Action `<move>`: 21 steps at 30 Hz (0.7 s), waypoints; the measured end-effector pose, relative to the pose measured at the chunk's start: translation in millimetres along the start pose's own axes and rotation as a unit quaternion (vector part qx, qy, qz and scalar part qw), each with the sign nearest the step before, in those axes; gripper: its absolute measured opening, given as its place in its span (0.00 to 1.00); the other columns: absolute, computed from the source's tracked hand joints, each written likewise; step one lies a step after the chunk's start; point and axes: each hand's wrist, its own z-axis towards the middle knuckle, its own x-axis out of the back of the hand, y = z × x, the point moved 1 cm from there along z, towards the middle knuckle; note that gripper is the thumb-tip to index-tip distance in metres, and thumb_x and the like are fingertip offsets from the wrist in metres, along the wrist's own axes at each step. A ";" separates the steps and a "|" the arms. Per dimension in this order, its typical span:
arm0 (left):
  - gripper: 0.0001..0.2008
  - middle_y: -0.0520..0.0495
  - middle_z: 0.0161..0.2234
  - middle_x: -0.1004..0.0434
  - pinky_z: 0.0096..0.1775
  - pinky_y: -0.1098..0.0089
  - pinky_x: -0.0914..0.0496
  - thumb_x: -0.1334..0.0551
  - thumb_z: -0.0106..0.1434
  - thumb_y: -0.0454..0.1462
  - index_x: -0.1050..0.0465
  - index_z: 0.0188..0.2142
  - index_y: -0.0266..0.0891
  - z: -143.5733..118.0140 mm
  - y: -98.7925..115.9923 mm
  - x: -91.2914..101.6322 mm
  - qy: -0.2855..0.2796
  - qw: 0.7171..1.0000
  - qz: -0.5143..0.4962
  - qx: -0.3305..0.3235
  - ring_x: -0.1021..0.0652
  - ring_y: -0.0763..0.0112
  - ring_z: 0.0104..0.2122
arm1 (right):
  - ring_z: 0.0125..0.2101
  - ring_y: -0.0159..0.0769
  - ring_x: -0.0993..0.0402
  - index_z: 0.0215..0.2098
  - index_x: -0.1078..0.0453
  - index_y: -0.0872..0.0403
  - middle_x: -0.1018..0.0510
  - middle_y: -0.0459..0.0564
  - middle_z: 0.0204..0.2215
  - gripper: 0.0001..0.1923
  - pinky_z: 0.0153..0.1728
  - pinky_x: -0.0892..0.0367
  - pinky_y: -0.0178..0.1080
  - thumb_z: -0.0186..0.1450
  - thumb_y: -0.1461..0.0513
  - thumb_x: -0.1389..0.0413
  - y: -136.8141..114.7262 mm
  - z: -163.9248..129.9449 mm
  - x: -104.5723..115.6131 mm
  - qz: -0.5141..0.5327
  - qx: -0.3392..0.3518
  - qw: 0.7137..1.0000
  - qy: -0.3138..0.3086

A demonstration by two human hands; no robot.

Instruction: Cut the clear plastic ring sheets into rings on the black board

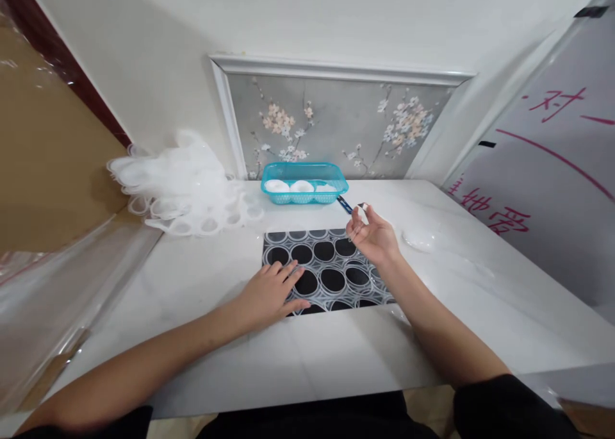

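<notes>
a: what have i got under the hands at this point?

b: my left hand point(271, 293) lies flat, palm down, fingers spread, on the near left corner of the clear cavity tray point(331, 269). nothing is clamped in it; it just presses on the plastic. the tray sits on a dark panel set into the white table point(307, 356), roughly at the middle, and its round cavities show black through the plastic.

a: and the other one?

b: my right hand point(372, 234) hovers above the tray's far right part, palm turned up and to the left, fingers curled. thumb and forefinger are pinched together on a small clear piece point(364, 206) at the fingertips. it is too small for me to say what it is.

a: what is around that?

b: just beyond the tray stands a blue basket point(336, 181) against the wall, with white round things point(289, 186) in its compartments. a dark thin thing point(344, 204) lies by the basket's right corner, near my raised fingers. to the left, a heap of clear plastic trays point(177, 182) is piled at the table's far left edge. to the right, well apart from the tray, a shallow clear piece point(423, 239) rests on the tabletop. behind the basket is a flowered wall panel point(336, 122).
</notes>
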 end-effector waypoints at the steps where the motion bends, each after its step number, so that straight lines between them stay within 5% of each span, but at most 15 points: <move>1: 0.37 0.43 0.63 0.44 0.51 0.59 0.41 0.59 0.67 0.59 0.44 0.64 0.38 -2.8 -2.6 -2.7 0.006 1.000 0.002 0.004 0.35 0.54 0.53 | 0.31 0.30 0.25 0.33 0.33 0.52 0.22 0.51 0.40 0.10 0.45 0.28 0.41 0.65 0.55 0.49 4.0 -4.7 -5.9 -0.025 0.005 0.999 -0.020; 5: 0.34 0.47 0.63 0.42 0.50 0.61 0.41 0.57 0.67 0.58 0.39 0.62 0.41 -9.6 -6.5 -9.9 0.024 1.000 0.019 0.005 0.34 0.55 0.51 | 0.33 0.35 0.24 0.36 0.29 0.55 0.22 0.53 0.39 0.17 0.42 0.29 0.41 0.59 0.50 0.43 36.1 -25.1 -31.4 -0.171 0.018 0.979 -0.112; 9: 0.33 0.48 0.62 0.41 0.50 0.60 0.42 0.55 0.67 0.58 0.38 0.61 0.41 -10.4 -5.1 -11.8 0.028 0.999 0.028 0.005 0.35 0.53 0.52 | 0.26 0.35 0.28 0.33 0.25 0.58 0.23 0.50 0.24 0.20 0.30 0.33 0.36 0.62 0.49 0.46 71.8 -40.4 -45.7 -0.410 0.080 0.899 -0.127; 12: 0.33 0.47 0.61 0.39 0.49 0.59 0.42 0.56 0.67 0.58 0.37 0.60 0.41 -10.2 -5.5 -13.5 0.039 0.999 0.025 0.002 0.35 0.53 0.52 | 0.24 0.36 0.29 0.31 0.24 0.58 0.24 0.50 0.22 0.20 0.27 0.36 0.35 0.64 0.51 0.49 84.7 -46.7 -48.1 -0.497 0.105 0.853 -0.120; 21: 0.33 0.47 0.62 0.40 0.50 0.59 0.42 0.56 0.67 0.58 0.38 0.61 0.39 -10.7 -5.8 -15.2 0.022 0.999 0.033 0.009 0.36 0.52 0.53 | 0.36 0.42 0.23 0.35 0.25 0.55 0.19 0.53 0.33 0.15 0.38 0.33 0.38 0.65 0.55 0.49 86.7 -50.4 -48.9 -0.504 0.114 0.847 -0.125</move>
